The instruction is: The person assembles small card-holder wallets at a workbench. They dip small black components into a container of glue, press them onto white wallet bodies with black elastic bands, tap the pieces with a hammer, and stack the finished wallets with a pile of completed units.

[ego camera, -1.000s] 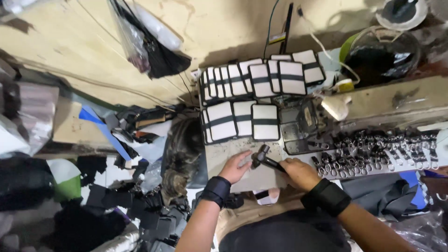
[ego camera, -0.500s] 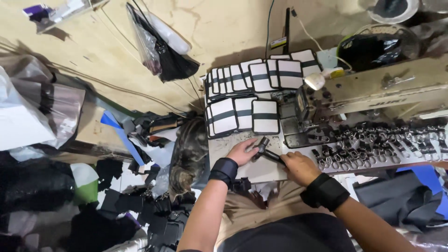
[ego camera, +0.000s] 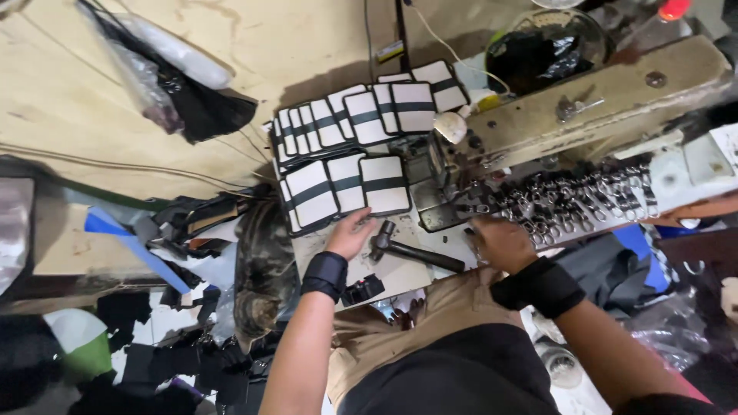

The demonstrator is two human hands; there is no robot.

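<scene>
Head view, looking straight down at a cluttered workbench (ego camera: 384,269)

Left hand (ego camera: 350,233): fingers loosely spread, palm down, resting on the bench just below the lower row of white patches, holding nothing. Black wrist wrap (ego camera: 324,274) on that arm

Hammer (ego camera: 411,247): lies flat on the bench between the two hands, metal head toward the left hand and just beside its fingers, dark handle running right toward the right hand. Neither hand grips it

Right hand (ego camera: 503,242): curled, knuckles up, at the edge of the pile of small metal clips (ego camera: 573,204). Fingertips are hidden under the hand, so can't tell if it is pinching anything. Black wrist wrap (ego camera: 538,286) on this arm too

White square patches with a dark band (ego camera: 342,184): two overlapping fanned rows, upper row (ego camera: 369,115) against the wall side, lower row right above the left hand. Rightmost lower patch touches the metal plate of the sewing machine (ego camera: 600,100)

Sewing machine: beige, lies across the upper right, clips spread along the bench in front of it

Left of the bench: camouflage cloth (ego camera: 261,261) hanging off the edge, black scraps (ego camera: 192,361) on the floor, blue strip (ego camera: 131,242), plastic bags (ego camera: 165,77) against the wall

Person's lap at the bottom: tan trousers (ego camera: 400,330), dark shirt (ego camera: 453,376)
</scene>
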